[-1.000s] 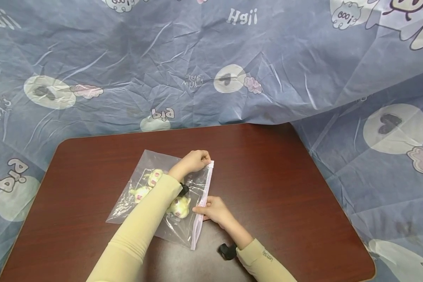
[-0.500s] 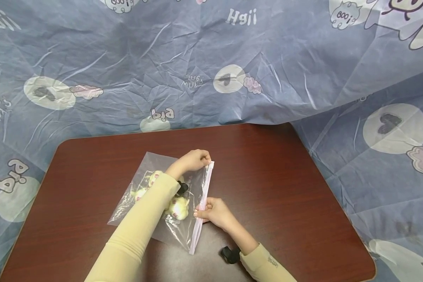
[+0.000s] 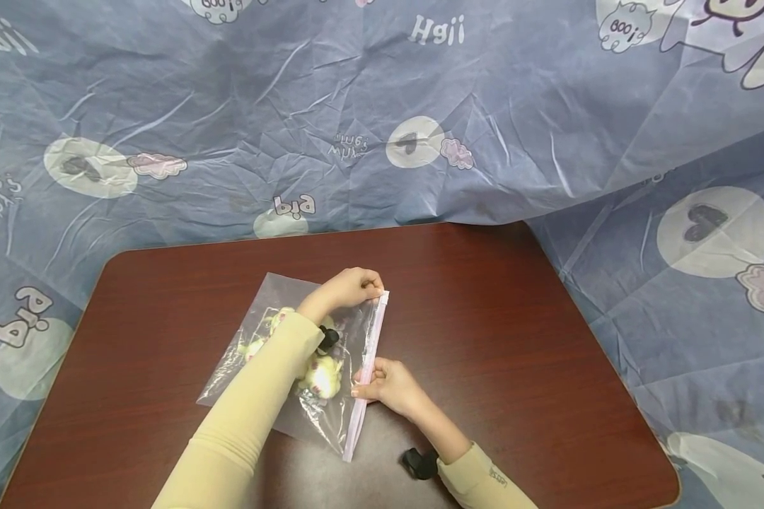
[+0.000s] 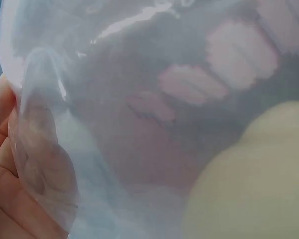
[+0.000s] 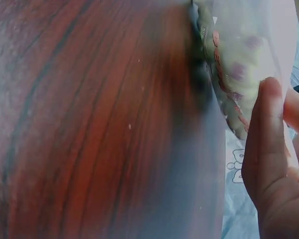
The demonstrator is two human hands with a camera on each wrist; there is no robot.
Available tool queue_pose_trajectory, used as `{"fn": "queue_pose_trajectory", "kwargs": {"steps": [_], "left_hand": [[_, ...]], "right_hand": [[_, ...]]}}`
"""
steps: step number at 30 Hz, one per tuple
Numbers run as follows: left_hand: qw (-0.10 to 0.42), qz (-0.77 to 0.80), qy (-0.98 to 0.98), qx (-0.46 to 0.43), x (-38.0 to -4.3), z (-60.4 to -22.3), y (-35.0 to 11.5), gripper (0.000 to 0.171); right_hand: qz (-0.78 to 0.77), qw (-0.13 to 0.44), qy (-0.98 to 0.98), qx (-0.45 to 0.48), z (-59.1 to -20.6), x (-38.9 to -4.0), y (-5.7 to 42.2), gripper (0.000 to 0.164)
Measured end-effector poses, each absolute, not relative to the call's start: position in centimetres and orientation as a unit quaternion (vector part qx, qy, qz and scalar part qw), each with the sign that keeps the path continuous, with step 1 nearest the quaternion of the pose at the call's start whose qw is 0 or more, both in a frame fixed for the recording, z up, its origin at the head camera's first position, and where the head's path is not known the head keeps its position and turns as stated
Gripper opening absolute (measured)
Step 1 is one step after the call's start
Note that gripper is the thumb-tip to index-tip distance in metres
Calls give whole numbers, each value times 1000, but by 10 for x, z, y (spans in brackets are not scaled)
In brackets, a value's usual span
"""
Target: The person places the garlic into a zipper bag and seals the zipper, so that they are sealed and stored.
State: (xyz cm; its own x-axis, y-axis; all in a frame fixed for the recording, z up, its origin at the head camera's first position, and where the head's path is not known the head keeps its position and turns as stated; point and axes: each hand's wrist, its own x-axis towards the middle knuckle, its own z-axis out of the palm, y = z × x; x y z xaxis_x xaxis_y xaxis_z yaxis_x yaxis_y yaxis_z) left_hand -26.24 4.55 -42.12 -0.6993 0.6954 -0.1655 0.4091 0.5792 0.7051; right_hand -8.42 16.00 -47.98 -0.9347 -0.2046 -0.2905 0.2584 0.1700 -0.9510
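A clear zip bag (image 3: 283, 286) with a pale pink zip strip (image 3: 373, 332) lies slantwise on the table. Inside it are several pale yellow toys, the nearest (image 3: 323, 377) close to the strip; my left forearm hides part of the others. My left hand (image 3: 350, 286) pinches the bag's far corner at the end of the strip. Lower down, my right hand (image 3: 390, 385) grips the strip between thumb and fingers, with fingers on both sides of it. In the left wrist view, clear film covers part of the left hand (image 4: 30, 164). The right wrist view shows the right fingers (image 5: 269, 134) at the bag's edge.
The brown table (image 3: 503, 353) has rounded corners and extends well to the right of the bag. A blue printed cloth (image 3: 229, 127) hangs behind it and along the right side. Each wrist bears a small black camera, the right one (image 3: 418, 463) just above the tabletop.
My right hand has slid slightly toward me along the zip strip, and the strip's near end has shifted down and looks narrower. My left hand stays at the far corner.
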Motion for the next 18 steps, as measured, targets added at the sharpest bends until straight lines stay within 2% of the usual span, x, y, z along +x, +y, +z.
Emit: {"fn": "queue_pose_trajectory", "kwargs": {"steps": [5,14,18], "left_hand": [[224,320,865,315,-264,-419,46,10],[222,294,875,314,-264,-417,48,12],[217,293,875,317,-265,-418,50,13]], "right_hand": [[-639,157,751,54,-481,-96,169,25],[-648,37,748,142,-469,-147,188,29],[-657,15,737,158,-465,-161,192,28]]}}
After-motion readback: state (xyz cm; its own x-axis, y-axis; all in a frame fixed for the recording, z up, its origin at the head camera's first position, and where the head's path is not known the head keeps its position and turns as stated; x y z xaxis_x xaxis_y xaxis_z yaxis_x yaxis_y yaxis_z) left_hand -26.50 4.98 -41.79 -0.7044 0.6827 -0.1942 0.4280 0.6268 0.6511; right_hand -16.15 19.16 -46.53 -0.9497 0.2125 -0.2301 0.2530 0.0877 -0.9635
